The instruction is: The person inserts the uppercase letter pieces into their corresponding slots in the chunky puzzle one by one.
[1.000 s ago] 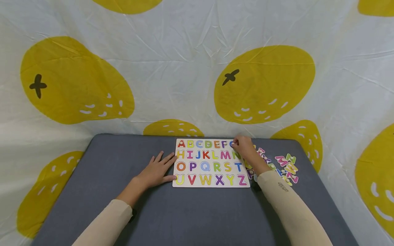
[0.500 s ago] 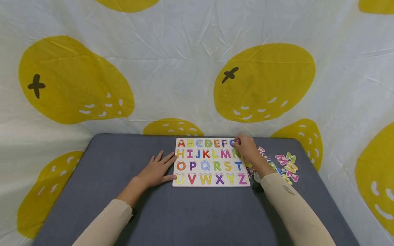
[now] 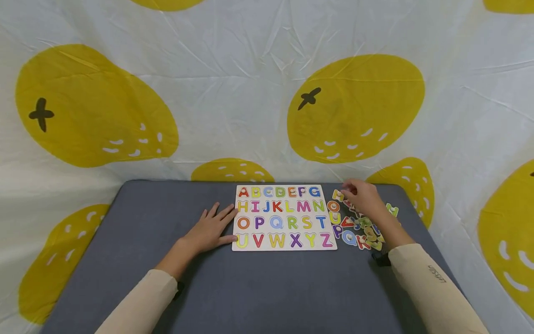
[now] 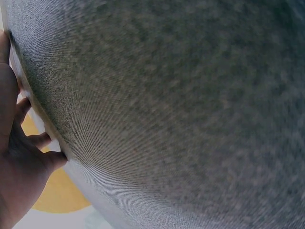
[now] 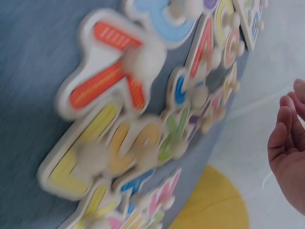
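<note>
One left hand (image 3: 208, 232), fingers spread, touches alphabet board (image 3: 267, 223) at nine o'clock. Right hand (image 3: 362, 198), fingers curled, beside yellow H piece (image 3: 337, 195) at board's two o'clock; whether pinching, we can't tell. Better we grip H centrally, board braced.

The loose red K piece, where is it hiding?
In the head view, the loose red K piece lies on the table, right of the alphabet board, with the blue Q piece just left of it.

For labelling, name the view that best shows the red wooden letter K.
Right wrist: the red wooden letter K looms large, knob visible, though blurred. Head shows it small; left wrist, not at all.
</note>
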A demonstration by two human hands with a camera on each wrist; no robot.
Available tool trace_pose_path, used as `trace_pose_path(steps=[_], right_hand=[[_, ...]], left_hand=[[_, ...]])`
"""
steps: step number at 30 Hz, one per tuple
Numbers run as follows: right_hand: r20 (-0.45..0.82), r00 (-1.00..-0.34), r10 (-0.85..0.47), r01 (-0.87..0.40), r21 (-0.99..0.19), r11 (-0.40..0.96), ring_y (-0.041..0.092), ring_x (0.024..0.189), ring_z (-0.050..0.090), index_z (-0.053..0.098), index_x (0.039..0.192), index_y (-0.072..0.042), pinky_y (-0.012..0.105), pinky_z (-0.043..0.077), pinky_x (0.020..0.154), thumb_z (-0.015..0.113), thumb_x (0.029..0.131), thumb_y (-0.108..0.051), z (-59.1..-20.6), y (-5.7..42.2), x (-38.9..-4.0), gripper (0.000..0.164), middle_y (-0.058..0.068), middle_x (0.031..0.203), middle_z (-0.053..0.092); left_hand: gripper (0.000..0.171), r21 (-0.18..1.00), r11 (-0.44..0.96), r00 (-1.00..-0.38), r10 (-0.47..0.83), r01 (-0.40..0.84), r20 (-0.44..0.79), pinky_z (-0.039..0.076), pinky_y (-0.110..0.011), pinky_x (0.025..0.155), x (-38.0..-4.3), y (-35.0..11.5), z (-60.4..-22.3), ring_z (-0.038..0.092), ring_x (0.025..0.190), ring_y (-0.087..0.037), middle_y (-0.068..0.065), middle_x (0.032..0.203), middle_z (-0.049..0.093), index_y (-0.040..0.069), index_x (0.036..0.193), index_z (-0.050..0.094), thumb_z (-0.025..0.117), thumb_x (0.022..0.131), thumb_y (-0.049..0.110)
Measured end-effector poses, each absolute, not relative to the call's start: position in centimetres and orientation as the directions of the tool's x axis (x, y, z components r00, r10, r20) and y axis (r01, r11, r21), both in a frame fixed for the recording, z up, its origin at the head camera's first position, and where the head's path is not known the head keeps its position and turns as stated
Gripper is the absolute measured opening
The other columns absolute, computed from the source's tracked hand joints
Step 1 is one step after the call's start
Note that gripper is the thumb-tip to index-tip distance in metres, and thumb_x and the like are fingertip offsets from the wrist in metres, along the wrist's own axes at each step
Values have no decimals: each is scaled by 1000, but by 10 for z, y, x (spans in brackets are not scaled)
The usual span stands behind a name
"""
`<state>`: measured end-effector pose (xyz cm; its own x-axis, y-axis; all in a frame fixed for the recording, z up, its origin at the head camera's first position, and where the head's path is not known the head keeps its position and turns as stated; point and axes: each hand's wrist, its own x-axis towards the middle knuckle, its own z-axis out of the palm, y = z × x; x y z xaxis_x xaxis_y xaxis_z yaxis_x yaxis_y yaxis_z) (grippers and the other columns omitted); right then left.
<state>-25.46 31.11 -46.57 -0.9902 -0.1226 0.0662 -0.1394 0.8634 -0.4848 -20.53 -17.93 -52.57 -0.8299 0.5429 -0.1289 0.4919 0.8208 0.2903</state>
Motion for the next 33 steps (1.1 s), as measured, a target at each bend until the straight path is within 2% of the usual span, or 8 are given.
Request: trace_pose_path(steps=[7, 13, 17, 21, 27, 33], right_hand=[[34, -996, -86, -92, -484, 870, 28, 87, 62, 68, 121, -1, 42, 51, 77, 68, 102, -22, -472, 324, -252, 28, 14, 100, 70], [3, -995, -100, -89, -494, 865, 30, 91, 63, 67, 125, 3, 48, 53, 82, 70, 100, -21, -489, 322, -264, 34, 17, 103, 70], [-44, -995, -94, -59, -507, 860, 29, 89, 63, 66, 127, 2, 44, 54, 80, 71, 100, -23, -499, 319, -274, 37, 16, 104, 70], [-72, -994, -87, -40, -491, 870, 28, 86, 60, 67, 123, 2, 40, 51, 76, 72, 99, -22, -503, 318, -281, 35, 15, 102, 69], [-75, -995, -69, -29, -439, 898, 30, 87, 57, 68, 113, 3, 42, 48, 78, 72, 98, -20, -507, 317, -285, 27, 16, 97, 66], [-54, -996, -71, -41, -429, 903, 29, 84, 56, 69, 109, 2, 41, 47, 76, 71, 99, -18, -511, 317, -286, 22, 15, 93, 65]], left_hand=[[90, 284, 823, -834, 539, 492, -117, 22, -75, 116, -205, -183, -527, 16, 156, -51, -7, 172, 24, 20, 166, 25, 59, 96, 65], [90, 287, 819, -834, 542, 497, -99, 23, -76, 116, -204, -182, -527, 17, 156, -51, -7, 172, 25, 20, 166, 27, 60, 95, 65], [90, 294, 815, -832, 546, 500, -96, 22, -76, 116, -204, -182, -528, 17, 156, -51, -7, 172, 25, 20, 166, 27, 60, 95, 65], [91, 292, 809, -829, 554, 511, -84, 24, -76, 115, -205, -182, -531, 18, 155, -52, -7, 172, 26, 19, 165, 27, 60, 95, 65], [90, 289, 812, -829, 551, 508, -93, 23, -76, 116, -206, -181, -530, 17, 156, -52, -7, 172, 25, 19, 166, 26, 60, 95, 65], [88, 275, 813, -829, 552, 513, -86, 26, -76, 114, -205, -180, -528, 20, 154, -53, -9, 171, 28, 18, 165, 29, 60, 96, 63]])
